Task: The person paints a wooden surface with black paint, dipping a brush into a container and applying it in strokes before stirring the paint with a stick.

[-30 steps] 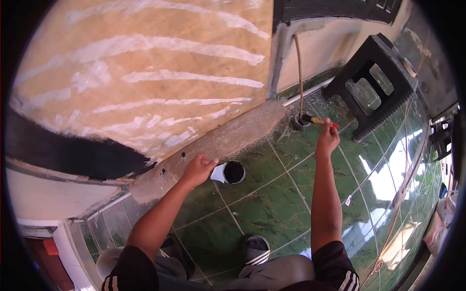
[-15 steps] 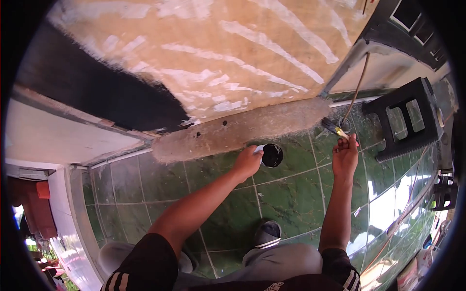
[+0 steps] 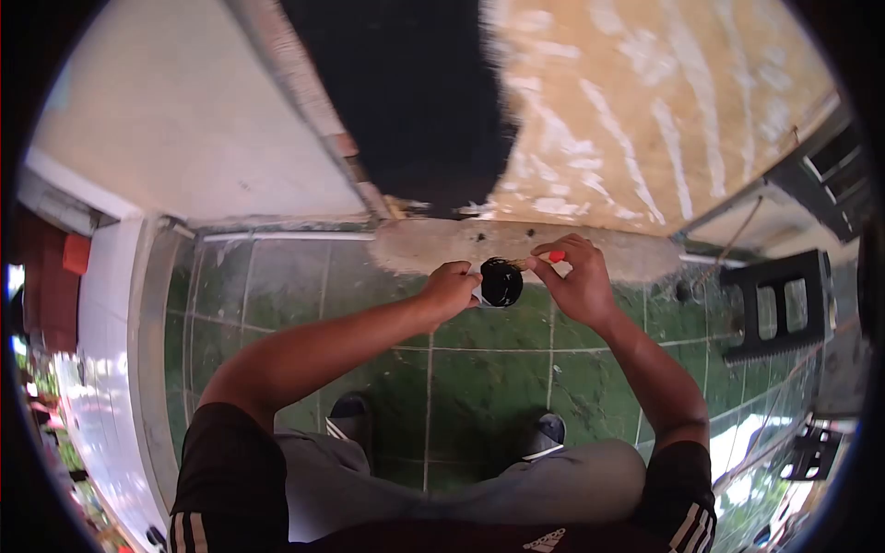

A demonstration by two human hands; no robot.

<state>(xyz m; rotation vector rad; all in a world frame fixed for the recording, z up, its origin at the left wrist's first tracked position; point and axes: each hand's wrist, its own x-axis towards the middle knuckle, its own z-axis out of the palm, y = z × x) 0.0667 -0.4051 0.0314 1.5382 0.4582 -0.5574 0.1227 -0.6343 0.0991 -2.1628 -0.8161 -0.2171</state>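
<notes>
My left hand (image 3: 449, 292) is closed around the side of a small white cup of black paint (image 3: 501, 284), held out in front of me over the floor. Between the thumb and fingers of my right hand (image 3: 576, 276) is a paintbrush (image 3: 551, 257) with a red-tipped handle. Its head points left to the cup's rim; the bristles are hard to make out against the black paint. Beyond the hands stands a tan wall panel (image 3: 636, 120) with white streaks. Black paint (image 3: 406, 101) covers its left part down to near the bottom edge.
A rough concrete ledge (image 3: 415, 241) runs below the panel. Green floor tiles (image 3: 489, 387) lie under my feet. On the right stands a black plastic stool (image 3: 784, 309) on its side. A white wall (image 3: 221, 111) is on the left, beside a doorway.
My right hand has brought the paintbrush left, from over by the stool to the cup. The view has turned left, so more of the black-painted area shows ahead.
</notes>
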